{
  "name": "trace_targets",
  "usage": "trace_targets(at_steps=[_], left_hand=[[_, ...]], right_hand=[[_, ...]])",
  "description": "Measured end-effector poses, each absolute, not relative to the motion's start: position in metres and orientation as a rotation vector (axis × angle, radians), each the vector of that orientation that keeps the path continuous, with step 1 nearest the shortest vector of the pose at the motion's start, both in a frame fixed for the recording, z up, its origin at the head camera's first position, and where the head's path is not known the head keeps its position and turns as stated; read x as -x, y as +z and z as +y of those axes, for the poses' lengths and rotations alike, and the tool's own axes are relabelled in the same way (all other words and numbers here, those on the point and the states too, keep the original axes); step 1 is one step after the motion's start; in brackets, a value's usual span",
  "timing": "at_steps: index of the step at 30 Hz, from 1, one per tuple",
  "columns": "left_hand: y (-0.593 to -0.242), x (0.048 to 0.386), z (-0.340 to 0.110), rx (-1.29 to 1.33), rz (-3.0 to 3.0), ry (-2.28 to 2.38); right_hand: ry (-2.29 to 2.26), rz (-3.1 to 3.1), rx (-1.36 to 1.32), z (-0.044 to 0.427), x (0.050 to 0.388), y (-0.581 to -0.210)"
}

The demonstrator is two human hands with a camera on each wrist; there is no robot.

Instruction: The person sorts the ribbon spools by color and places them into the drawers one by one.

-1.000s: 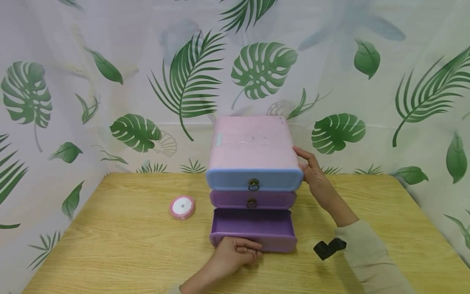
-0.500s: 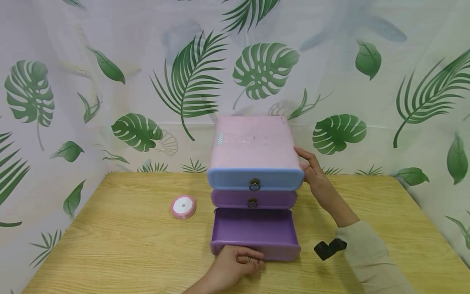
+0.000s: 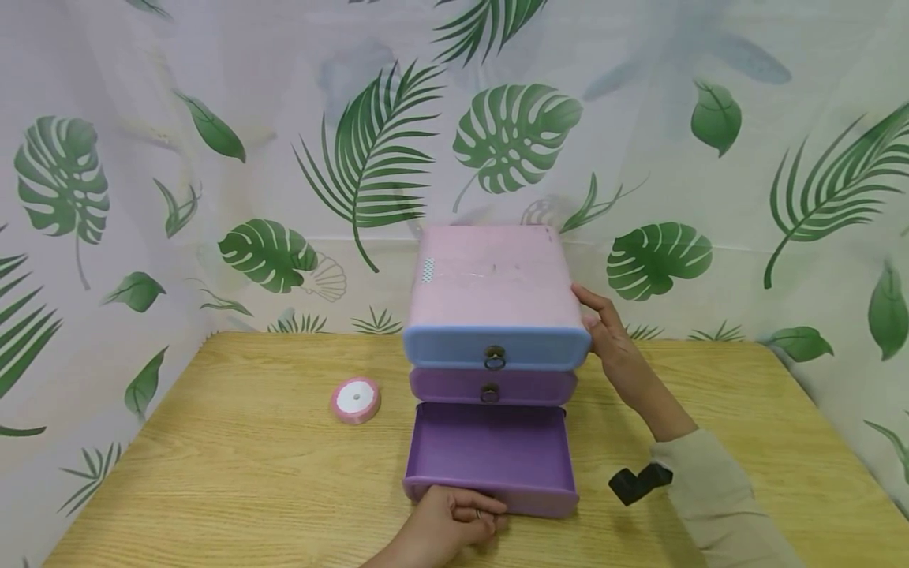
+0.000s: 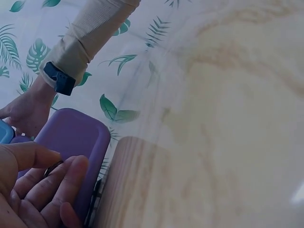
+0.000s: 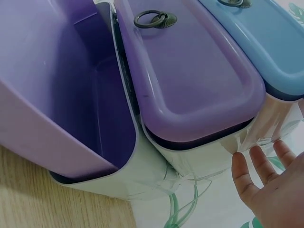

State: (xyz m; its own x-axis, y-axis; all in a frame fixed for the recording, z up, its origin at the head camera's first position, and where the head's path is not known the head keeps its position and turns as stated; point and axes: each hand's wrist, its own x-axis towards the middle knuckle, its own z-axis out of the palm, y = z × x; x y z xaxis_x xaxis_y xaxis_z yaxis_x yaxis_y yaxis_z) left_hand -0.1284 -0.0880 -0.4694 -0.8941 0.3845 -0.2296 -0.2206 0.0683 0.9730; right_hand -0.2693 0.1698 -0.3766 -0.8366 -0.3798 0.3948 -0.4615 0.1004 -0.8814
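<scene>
A small chest of drawers with a pink top (image 3: 497,288) stands at the middle of the table. Its top drawer (image 3: 440,349) is blue, and the middle drawer (image 3: 443,386) is purple; both are shut. The purple bottom drawer (image 3: 490,446) is pulled well out, and its inside looks empty. My left hand (image 3: 440,528) is at the front of that drawer. Thumb and fingers pinch its dark ring pull (image 4: 53,167), mostly covered in the head view. My right hand (image 3: 621,363) rests on the chest's right side, with fingertips (image 5: 241,164) nearly straight against it.
A spool of pink ribbon (image 3: 357,399) lies on the wooden table (image 3: 270,473) to the left of the chest. Behind stands a leaf-printed sheet (image 3: 383,158). A black strap piece (image 3: 639,483) sits at the right sleeve.
My left hand has drawn the bottom drawer further out toward me, showing more of its inside. The right hand has stayed against the chest's side.
</scene>
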Motion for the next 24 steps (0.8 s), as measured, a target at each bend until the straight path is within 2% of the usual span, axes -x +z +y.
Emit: trace_targets(at_steps=[24], left_hand=[[-0.467,0.127,-0.109,-0.213,1.862,1.806]], right_hand=[[1.860,-2.287,-0.872,0.170,0.269,-0.376]])
